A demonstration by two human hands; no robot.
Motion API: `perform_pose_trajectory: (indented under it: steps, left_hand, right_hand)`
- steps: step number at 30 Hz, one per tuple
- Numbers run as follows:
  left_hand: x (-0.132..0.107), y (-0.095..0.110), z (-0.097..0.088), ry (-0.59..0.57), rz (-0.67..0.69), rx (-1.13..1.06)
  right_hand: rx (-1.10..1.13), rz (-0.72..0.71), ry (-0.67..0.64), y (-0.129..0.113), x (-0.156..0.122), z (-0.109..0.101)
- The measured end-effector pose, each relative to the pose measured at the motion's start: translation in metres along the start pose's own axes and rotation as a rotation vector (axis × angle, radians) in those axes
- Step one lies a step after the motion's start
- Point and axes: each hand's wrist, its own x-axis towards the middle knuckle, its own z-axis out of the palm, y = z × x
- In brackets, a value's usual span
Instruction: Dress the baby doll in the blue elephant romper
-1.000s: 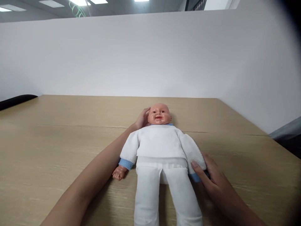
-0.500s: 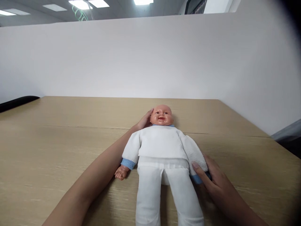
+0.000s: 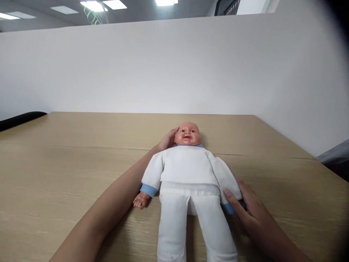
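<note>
A baby doll (image 3: 188,171) in a white fleece top and white trousers lies face up on the wooden table (image 3: 68,160), head away from me. My left hand (image 3: 167,140) cups the left side of the doll's head, fingers curved round it. My right hand (image 3: 245,207) is wrapped over the end of the doll's sleeve at the blue cuff, thumb on top, hiding the doll's hand. The doll's other small hand (image 3: 139,201) lies bare on the table beside my left forearm.
White partition walls (image 3: 163,69) stand along the table's far edge and right side. A dark curved object (image 3: 19,118) shows at the far left edge. A dark grey surface (image 3: 335,160) lies beyond the table's right edge.
The doll and both hands sit slightly to the right and lower in the picture than one second ago. Both grips are unchanged.
</note>
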Motion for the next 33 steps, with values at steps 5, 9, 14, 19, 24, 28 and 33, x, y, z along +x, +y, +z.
perform_pose_trajectory:
  steps: [5, 9, 14, 19, 24, 28, 33]
  left_hand:
    - [-0.0009, 0.0002, 0.0023, -0.037, 0.013, -0.005]
    - [-0.0017, 0.0, 0.0022, -0.032, 0.007, 0.01]
    - [-0.0027, 0.0008, 0.0037, -0.004, -0.002, 0.013]
    - [-0.0032, 0.001, 0.0051, -0.01, 0.001, 0.01]
    - [-0.0019, 0.0004, 0.0049, 0.002, 0.002, 0.005]
    - [-0.0002, -0.0008, 0.003, -0.003, 0.006, 0.019]
    - [0.0009, -0.0008, 0.0026, -0.006, 0.02, 0.047]
  right_hand:
    - [-0.026, -0.011, -0.003, 0.0011, 0.0009, -0.0015]
    - [-0.031, -0.017, -0.012, 0.0026, 0.0003, -0.0015]
    - [-0.034, -0.002, -0.002, 0.0039, -0.0003, -0.0005]
    - [-0.049, 0.015, -0.007, 0.0017, 0.0, -0.0017]
    - [-0.05, -0.002, -0.006, -0.001, 0.0011, -0.0025]
    - [-0.043, -0.02, 0.011, -0.0002, 0.0012, -0.0022]
    - [-0.04, -0.013, 0.017, 0.0003, 0.0015, -0.0011]
